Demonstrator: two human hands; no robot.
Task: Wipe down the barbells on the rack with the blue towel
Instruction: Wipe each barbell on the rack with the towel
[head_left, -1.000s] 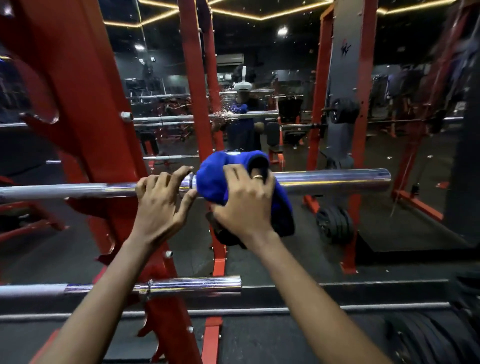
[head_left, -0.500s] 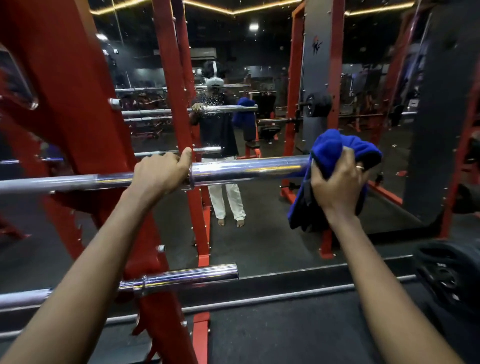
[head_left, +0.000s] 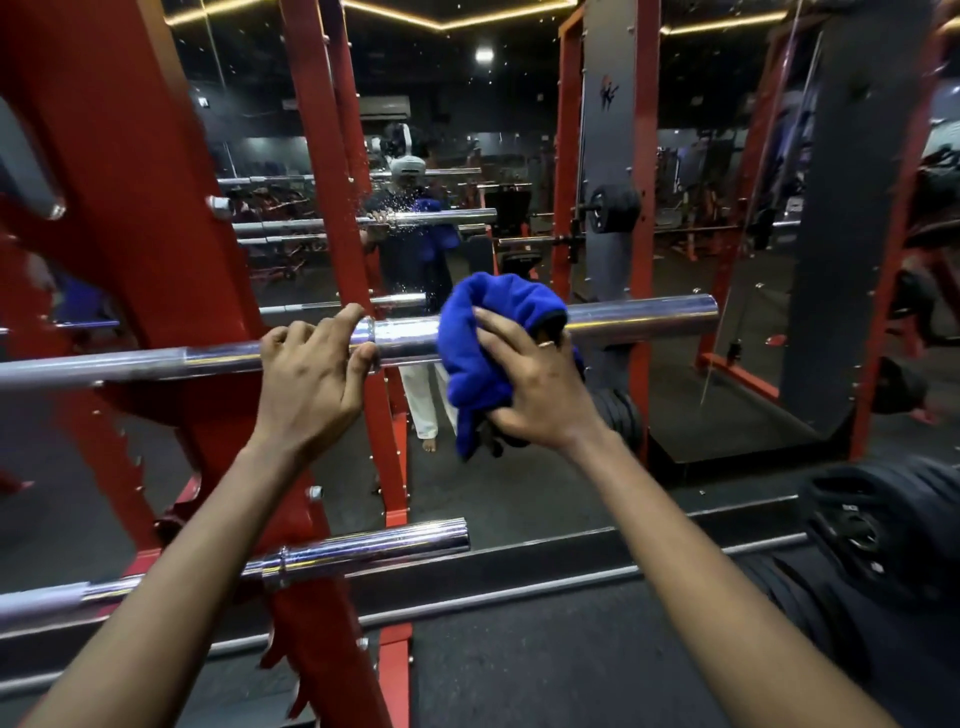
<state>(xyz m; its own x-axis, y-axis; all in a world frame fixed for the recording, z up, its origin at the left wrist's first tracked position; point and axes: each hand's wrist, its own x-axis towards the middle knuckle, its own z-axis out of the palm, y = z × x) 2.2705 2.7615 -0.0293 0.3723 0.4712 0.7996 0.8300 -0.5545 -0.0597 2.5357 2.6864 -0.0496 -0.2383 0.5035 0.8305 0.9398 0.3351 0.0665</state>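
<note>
A chrome barbell (head_left: 644, 317) lies level across the red rack (head_left: 130, 218) at chest height. My left hand (head_left: 311, 374) grips it at the collar where the thin shaft meets the thick sleeve. The blue towel (head_left: 478, 353) is wrapped over the sleeve just right of that. My right hand (head_left: 535, 384) holds the towel around the bar, fingers curled over it. A second chrome barbell (head_left: 374, 545) rests lower on the rack, under my left forearm.
A wall mirror (head_left: 467, 156) behind the rack reflects me and the bars. Black weight plates (head_left: 883, 530) lie at the lower right on the dark floor. Red uprights (head_left: 332, 182) stand just behind the bar. A dark padded post (head_left: 841, 208) stands at the right.
My right hand has slid the towel leftward from the sleeve's outer end to about the middle, closer to my left hand. My left hand kept its grip at the collar.
</note>
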